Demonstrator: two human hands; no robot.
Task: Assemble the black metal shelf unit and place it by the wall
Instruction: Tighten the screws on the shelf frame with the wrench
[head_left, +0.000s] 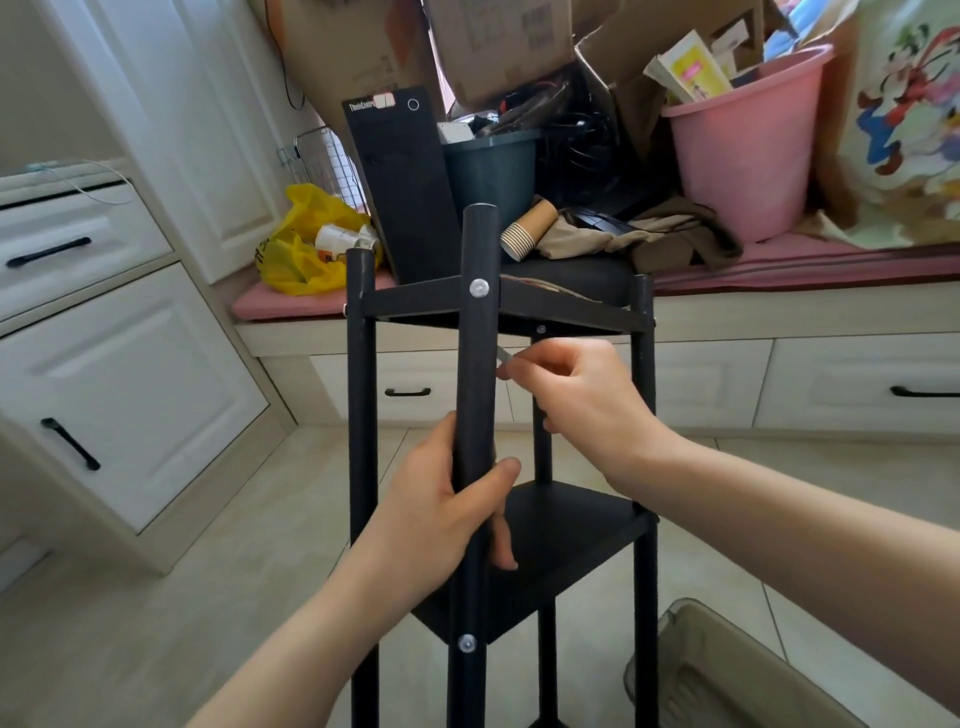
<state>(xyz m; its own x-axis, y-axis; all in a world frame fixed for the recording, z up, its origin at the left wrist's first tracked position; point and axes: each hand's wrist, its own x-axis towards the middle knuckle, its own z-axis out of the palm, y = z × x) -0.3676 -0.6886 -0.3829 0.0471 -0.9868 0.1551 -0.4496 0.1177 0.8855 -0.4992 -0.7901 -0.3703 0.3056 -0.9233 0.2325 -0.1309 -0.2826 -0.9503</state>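
Black metal shelf unit (566, 540): standing upright on the tiled floor (234, 571), just before the cushioned window bench (779, 265). Near post (475, 364): left hand (447, 514) is wrapping around it, fingers closed. Right hand (587, 395): pinching a small silvery tool (505, 355), its tip touching the post below the upper shelf (519, 304). Silver bolts (479, 287) showing at both tiers.
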